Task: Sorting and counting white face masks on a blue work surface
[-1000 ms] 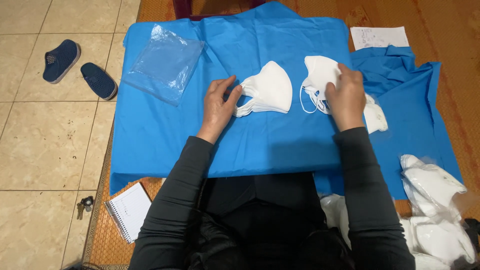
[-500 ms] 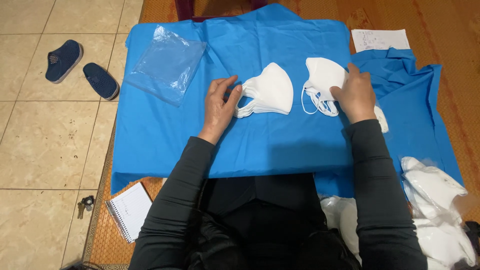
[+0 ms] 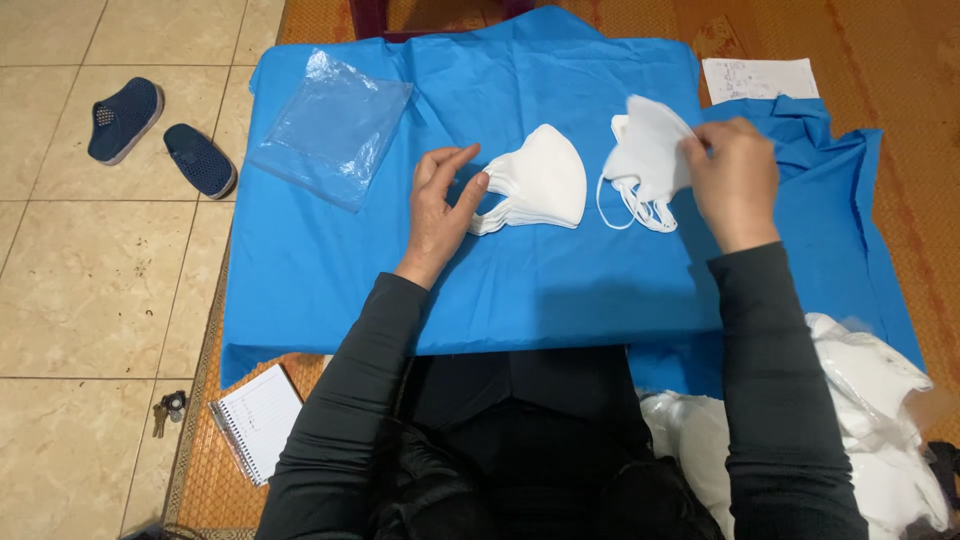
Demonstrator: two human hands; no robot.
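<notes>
Presently your right hand (image 3: 735, 180) pinches one white mask (image 3: 648, 150) by its edge and holds it lifted just over the small pile of masks with loose ear loops (image 3: 632, 205), at about 1 o'clock from your lap; holding it by the edge keeps the folded shape flat. Your left hand (image 3: 440, 205) lies loosely open, gripping nothing, thumb against the near end of the neat stack of folded masks (image 3: 540, 182) at 12 o'clock, apparently to keep it squared. Both piles rest on the blue cloth (image 3: 330, 270), which gives a clean surface. A clear plastic bag (image 3: 330, 125) lies at 10 o'clock, well apart. More white material (image 3: 880, 400) sits at 4 o'clock.
</notes>
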